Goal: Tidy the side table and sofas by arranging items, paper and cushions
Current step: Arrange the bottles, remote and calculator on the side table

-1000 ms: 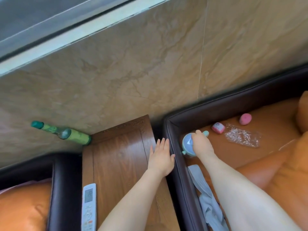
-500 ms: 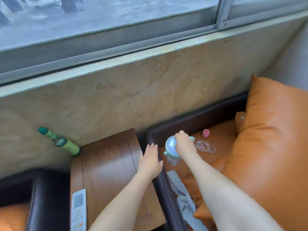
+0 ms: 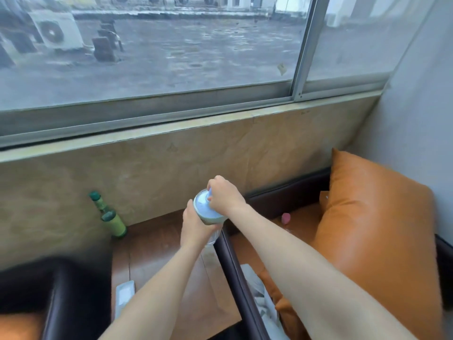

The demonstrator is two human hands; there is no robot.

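I hold a clear cup with a light-blue lid (image 3: 205, 209) in the air above the wooden side table (image 3: 157, 256), near its right edge. My right hand (image 3: 224, 195) grips the lid's top from above. My left hand (image 3: 193, 225) wraps the cup's body from the left and below. A large orange cushion (image 3: 372, 231) leans on the right sofa. A small pink object (image 3: 285, 217) lies on the sofa seat. Grey-white cloth (image 3: 263, 300) is bunched between the sofa arm and a cushion.
Two green bottles (image 3: 111, 218) stand at the table's back left corner against the marble wall. A white remote control (image 3: 125, 296) lies at the table's front left. A dark sofa arm (image 3: 235, 271) borders the table on the right, another sofa (image 3: 61, 290) on the left.
My right hand lifted the cup off the right sofa seat and carried it left over the table. My left hand left the table edge and took hold of the cup. The view tilted up.
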